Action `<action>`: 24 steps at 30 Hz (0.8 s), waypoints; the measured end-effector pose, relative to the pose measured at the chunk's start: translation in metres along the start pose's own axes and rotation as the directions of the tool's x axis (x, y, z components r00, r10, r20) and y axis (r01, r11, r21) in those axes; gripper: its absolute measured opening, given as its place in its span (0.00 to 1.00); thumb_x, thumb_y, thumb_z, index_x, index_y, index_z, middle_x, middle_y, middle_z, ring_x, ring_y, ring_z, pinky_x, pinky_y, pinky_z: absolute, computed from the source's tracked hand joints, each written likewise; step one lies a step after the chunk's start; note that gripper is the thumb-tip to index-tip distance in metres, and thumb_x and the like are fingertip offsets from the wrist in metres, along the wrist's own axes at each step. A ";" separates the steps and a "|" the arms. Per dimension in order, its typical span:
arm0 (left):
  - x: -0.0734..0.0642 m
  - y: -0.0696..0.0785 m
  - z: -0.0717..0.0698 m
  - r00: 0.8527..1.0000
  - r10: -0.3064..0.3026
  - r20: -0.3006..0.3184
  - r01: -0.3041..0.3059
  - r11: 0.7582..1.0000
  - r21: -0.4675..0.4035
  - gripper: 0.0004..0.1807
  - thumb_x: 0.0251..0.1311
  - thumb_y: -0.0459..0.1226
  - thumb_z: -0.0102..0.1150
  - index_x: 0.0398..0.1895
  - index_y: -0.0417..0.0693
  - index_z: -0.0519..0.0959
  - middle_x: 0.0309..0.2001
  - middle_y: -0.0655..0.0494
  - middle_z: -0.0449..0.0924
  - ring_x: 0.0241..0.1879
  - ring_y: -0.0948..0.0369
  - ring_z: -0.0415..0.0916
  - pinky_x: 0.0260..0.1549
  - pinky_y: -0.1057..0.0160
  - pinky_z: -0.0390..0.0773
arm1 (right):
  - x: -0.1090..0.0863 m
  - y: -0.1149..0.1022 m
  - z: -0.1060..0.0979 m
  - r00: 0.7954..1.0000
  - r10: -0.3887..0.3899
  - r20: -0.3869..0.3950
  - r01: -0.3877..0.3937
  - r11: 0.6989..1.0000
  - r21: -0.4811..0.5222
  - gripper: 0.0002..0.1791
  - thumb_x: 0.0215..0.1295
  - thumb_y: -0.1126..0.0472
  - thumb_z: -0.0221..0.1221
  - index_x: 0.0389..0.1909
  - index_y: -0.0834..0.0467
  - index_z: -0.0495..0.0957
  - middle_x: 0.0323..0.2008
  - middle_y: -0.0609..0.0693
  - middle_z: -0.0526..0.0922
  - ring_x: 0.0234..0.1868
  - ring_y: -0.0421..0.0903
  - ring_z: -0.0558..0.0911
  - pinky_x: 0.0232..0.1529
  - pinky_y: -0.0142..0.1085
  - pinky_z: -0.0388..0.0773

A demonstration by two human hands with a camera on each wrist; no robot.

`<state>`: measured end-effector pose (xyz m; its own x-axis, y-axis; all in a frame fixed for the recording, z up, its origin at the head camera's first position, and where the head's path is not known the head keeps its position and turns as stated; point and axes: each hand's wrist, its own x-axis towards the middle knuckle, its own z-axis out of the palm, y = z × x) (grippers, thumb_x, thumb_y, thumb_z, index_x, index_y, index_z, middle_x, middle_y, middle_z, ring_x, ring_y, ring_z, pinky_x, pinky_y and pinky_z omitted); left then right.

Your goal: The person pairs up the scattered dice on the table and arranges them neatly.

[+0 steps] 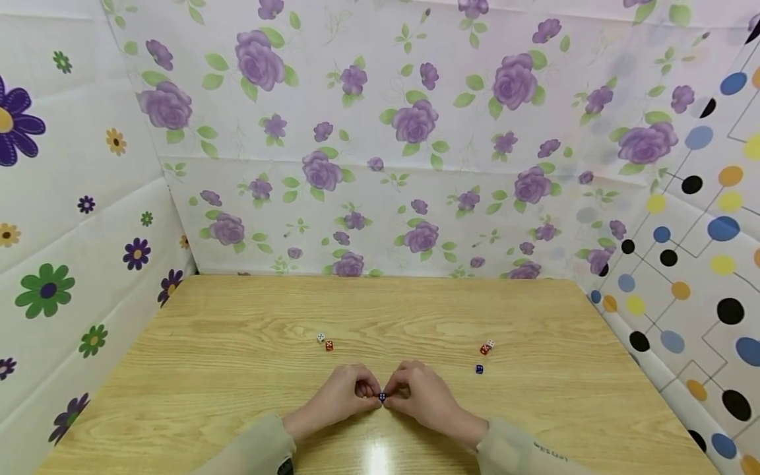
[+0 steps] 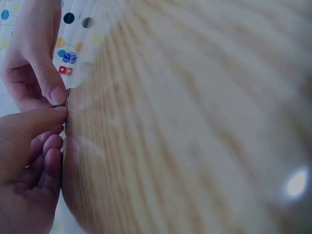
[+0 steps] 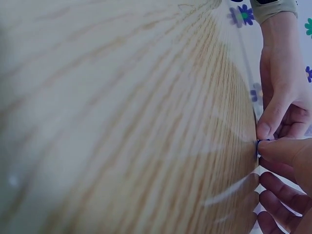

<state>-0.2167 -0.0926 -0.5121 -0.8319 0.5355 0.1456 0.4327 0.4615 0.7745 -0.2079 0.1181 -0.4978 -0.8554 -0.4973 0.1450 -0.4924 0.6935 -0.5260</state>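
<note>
Where hands [image 1: 343, 394] [image 1: 423, 394] meet, a blue die [image 1: 382, 397] sits.

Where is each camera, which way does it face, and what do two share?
Head: head-worn, facing forward and down at the table; left hand, right hand and sleeves show.
Left wrist: worn there, facing the dotted wall; left hand near, right beyond.
Right wrist: worn there, facing the daisy wall; right hand near, left with sleeve beyond.
Shared, head and right wrist: blue die between the hands.
</note>
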 end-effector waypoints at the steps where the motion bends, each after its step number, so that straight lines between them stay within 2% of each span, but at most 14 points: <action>1: 0.000 0.000 0.000 1.000 0.002 -0.001 -0.002 1.000 0.002 0.05 0.52 0.34 0.73 0.29 0.47 0.84 0.31 0.57 0.81 0.29 0.73 0.73 0.30 0.74 0.77 | 0.000 0.000 0.000 1.000 -0.002 -0.001 0.002 1.000 -0.002 0.03 0.56 0.53 0.71 0.31 0.44 0.86 0.34 0.36 0.81 0.39 0.36 0.75 0.40 0.29 0.73; 8: 0.000 0.000 0.000 1.000 0.008 0.004 -0.008 1.000 0.006 0.05 0.53 0.34 0.73 0.30 0.48 0.84 0.31 0.57 0.81 0.29 0.74 0.73 0.30 0.74 0.77 | -0.001 0.001 -0.001 1.000 -0.004 0.003 0.004 1.000 0.008 0.04 0.57 0.53 0.71 0.33 0.43 0.86 0.34 0.36 0.81 0.39 0.36 0.76 0.40 0.28 0.73; 16: 0.000 -0.001 -0.002 1.000 0.002 0.012 -0.002 1.000 0.003 0.06 0.52 0.34 0.73 0.30 0.48 0.84 0.30 0.59 0.80 0.28 0.75 0.72 0.29 0.74 0.77 | -0.006 0.016 -0.016 0.999 0.042 0.030 -0.046 0.989 0.140 0.07 0.59 0.55 0.69 0.38 0.48 0.86 0.37 0.40 0.85 0.39 0.37 0.81 0.42 0.30 0.78; 20: 0.000 -0.001 -0.002 1.000 -0.016 0.017 0.015 1.000 0.007 0.06 0.52 0.35 0.73 0.30 0.49 0.83 0.30 0.61 0.79 0.28 0.75 0.72 0.29 0.74 0.77 | -0.013 0.031 -0.032 0.996 0.091 -0.021 -0.088 0.989 0.114 0.07 0.60 0.57 0.69 0.40 0.49 0.86 0.40 0.39 0.86 0.41 0.38 0.81 0.43 0.32 0.79; 24: 0.000 -0.001 -0.001 1.000 -0.020 0.023 0.020 1.000 0.012 0.06 0.53 0.35 0.73 0.30 0.50 0.83 0.30 0.61 0.79 0.28 0.75 0.72 0.29 0.74 0.77 | -0.020 0.046 -0.051 0.983 0.145 -0.110 -0.139 0.988 0.064 0.09 0.58 0.58 0.70 0.40 0.48 0.86 0.39 0.39 0.86 0.41 0.40 0.80 0.43 0.35 0.79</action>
<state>-0.2175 -0.0941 -0.5124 -0.8320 0.5425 0.1159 0.4203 0.4802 0.7699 -0.2218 0.1866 -0.4824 -0.9302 -0.3311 0.1584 -0.3577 0.7207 -0.5939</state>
